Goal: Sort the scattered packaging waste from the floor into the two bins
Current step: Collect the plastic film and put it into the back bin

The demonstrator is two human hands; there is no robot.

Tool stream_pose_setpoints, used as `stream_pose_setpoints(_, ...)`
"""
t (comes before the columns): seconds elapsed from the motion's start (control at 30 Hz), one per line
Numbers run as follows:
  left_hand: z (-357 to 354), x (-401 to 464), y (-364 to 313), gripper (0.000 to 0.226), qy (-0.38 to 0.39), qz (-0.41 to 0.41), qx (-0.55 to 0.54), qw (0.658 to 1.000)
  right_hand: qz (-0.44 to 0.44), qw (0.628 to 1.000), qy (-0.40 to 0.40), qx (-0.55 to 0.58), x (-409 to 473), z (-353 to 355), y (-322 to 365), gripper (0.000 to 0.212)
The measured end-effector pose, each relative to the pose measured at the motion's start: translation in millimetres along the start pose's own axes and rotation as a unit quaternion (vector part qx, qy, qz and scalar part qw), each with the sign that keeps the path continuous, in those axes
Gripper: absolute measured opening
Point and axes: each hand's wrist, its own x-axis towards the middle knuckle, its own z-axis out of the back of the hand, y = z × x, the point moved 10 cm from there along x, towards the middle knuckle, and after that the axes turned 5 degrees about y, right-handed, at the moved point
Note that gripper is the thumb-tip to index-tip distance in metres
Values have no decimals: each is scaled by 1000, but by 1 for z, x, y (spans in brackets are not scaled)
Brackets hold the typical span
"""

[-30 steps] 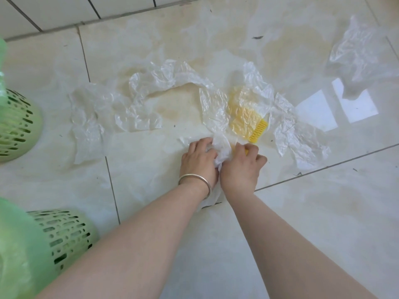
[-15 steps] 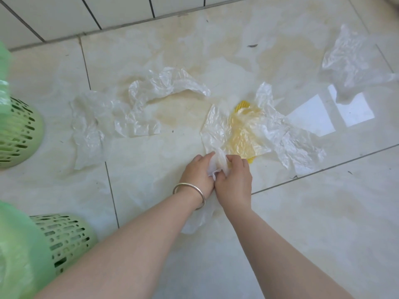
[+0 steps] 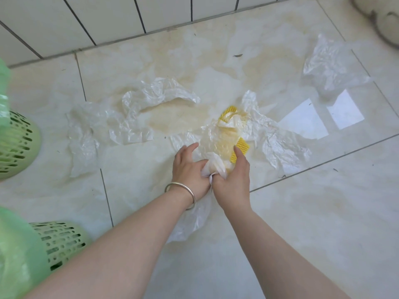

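A crumpled clear plastic sheet (image 3: 278,139) lies mid-floor, wrapped over a yellow ribbed piece (image 3: 241,146). My left hand (image 3: 190,169), with a metal bangle on the wrist, and my right hand (image 3: 234,175) both clutch the near, bunched end of this sheet; a loose tail of it hangs under my wrists. Another long clear plastic sheet (image 3: 129,124) lies spread to the left. A third clear sheet (image 3: 328,63) lies at the far right. Two green perforated bins with green liners stand at the left edge (image 3: 19,145) and bottom left (image 3: 62,240).
A white tiled wall (image 3: 108,18) borders the far side of the glossy floor. A pale rounded object (image 3: 384,20) sits in the top right corner. Bright window reflections show on the tile to the right.
Both hands have gathered more of the sheet and pulled it nearer; the sheet with the yellow piece has bunched up and separated from the left sheet.
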Motion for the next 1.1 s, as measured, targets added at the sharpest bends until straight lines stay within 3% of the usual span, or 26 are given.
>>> stream_pose_setpoints(0.1,-4,4,2,24,21,12,-55,998,-30,999,27,-5,7,0,-6,77)
stream_pose_setpoints(0.3,-10,7,-6,32,54,1,-103,993,-32,997,62,-44,17,-8,-6,62)
stream_pose_setpoints(0.5,-23,6,13,28,49,78,-153,984,-57,990,104,-70,22,-15,-12,50)
stream_pose_setpoints(0.57,-23,5,18,35,31,92,-177,979,-57,991,99,-64,21,-15,-13,57)
stream_pose_setpoints(0.7,-28,5,21,72,36,92,-211,972,-66,993,92,-36,17,-16,-11,73)
stream_pose_setpoints(0.77,-29,6,23,51,48,93,-195,975,-66,992,101,-48,15,-17,-8,65)
stream_pose_setpoints(0.87,-20,3,28,23,39,110,-181,977,-40,989,112,-86,15,-23,2,30)
stream_pose_setpoints(0.97,-1,-4,32,15,14,113,-181,977,-25,988,111,-103,15,-30,13,13)
stream_pose_setpoints(1.1,35,-12,31,22,-24,104,-147,983,16,988,92,-125,12,-33,46,13)
